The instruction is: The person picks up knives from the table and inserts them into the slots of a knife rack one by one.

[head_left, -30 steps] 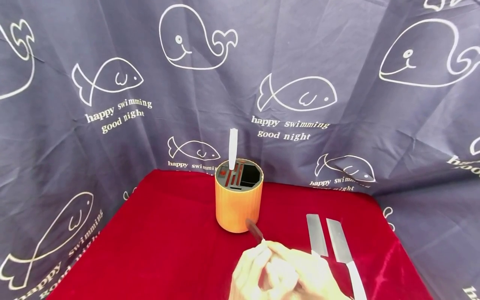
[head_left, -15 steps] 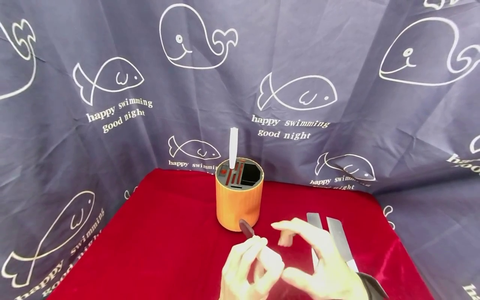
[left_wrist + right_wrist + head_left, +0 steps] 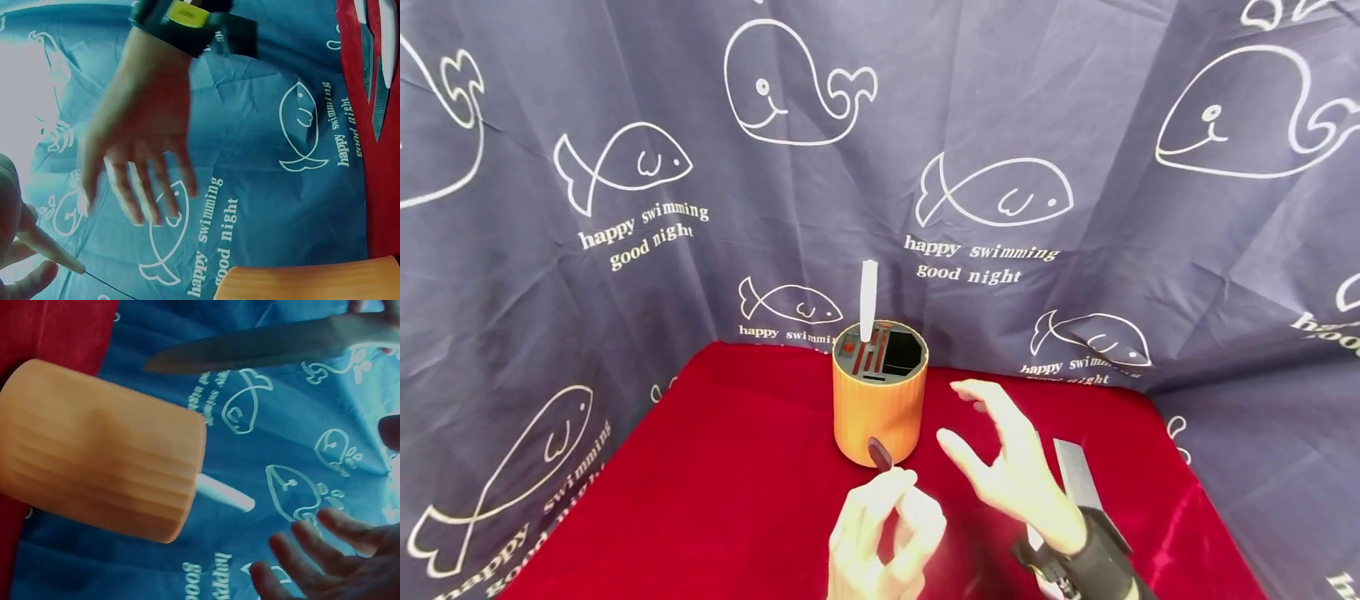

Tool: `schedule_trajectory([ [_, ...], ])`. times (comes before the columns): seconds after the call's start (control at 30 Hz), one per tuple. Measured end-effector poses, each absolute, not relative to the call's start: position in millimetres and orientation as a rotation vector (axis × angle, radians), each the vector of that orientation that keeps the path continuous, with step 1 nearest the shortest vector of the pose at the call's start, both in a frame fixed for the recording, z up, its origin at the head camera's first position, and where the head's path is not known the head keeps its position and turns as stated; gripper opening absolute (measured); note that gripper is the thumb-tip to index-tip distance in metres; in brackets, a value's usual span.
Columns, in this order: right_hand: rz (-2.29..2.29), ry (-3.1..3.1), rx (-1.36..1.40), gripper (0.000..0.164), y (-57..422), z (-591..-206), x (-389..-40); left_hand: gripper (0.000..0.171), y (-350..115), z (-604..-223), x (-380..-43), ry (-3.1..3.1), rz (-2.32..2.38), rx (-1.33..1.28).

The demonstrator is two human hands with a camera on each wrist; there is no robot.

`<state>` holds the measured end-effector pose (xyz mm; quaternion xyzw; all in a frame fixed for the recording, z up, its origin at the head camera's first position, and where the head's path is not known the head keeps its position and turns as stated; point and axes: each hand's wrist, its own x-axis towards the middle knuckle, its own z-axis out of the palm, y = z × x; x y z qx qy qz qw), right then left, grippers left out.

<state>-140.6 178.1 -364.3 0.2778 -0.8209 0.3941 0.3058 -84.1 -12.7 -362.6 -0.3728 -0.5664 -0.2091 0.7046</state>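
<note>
My left hand (image 3: 861, 537) grips a knife with a slim blade (image 3: 880, 454) that points away toward the block. The blade (image 3: 262, 349) looks long and pointed in the right wrist view. At the left edge of the left wrist view, my left fingers (image 3: 37, 240) pinch its pale handle. My right hand (image 3: 1018, 471), fingers spread, hovers beside the block and holds nothing; its fingers (image 3: 312, 550) also show in the right wrist view. The round orange knife block (image 3: 877, 417) stands upright with a slotted dark top. One white handle (image 3: 868, 300) sticks up from it.
Right of my hands, a broad-bladed knife (image 3: 1077, 471) lies on the red cloth (image 3: 737, 483). Another knife beside it is mostly covered by my right hand and wrist. A grey-blue curtain (image 3: 850, 192) with fish drawings hangs behind the table.
My right hand has let go of my left hand and the knife, opened, and moved up and right toward the block. My left hand has shifted slightly left with the knife.
</note>
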Motion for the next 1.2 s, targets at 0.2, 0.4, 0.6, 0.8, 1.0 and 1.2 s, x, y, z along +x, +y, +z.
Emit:
schedule_trajectory([
  [0.2,1.048,-2.229,0.664,0.064,168,-372,-170,0.016,-15,-367,-89,-1.209,-0.477,-0.830],
  [0.4,1.065,-2.303,0.616,0.066,154,-381,-195,0.016,-12,-359,-90,-1.146,-0.469,-0.763],
  [0.6,1.071,-2.335,0.646,0.067,144,-388,-221,0.025,-11,-352,-88,-1.146,-0.476,-0.709],
  [0.8,1.114,-2.349,0.638,0.068,139,-388,-238,0.024,-13,-348,-88,-1.111,-0.475,-0.731],
  [1.0,1.116,-2.407,0.604,0.072,135,-394,-247,0.024,-13,-347,-87,-1.107,-0.473,-0.706],
  [1.2,1.247,-2.413,0.630,0.075,133,-398,-251,0.023,-15,-346,-85,-1.107,-0.482,-0.709],
])
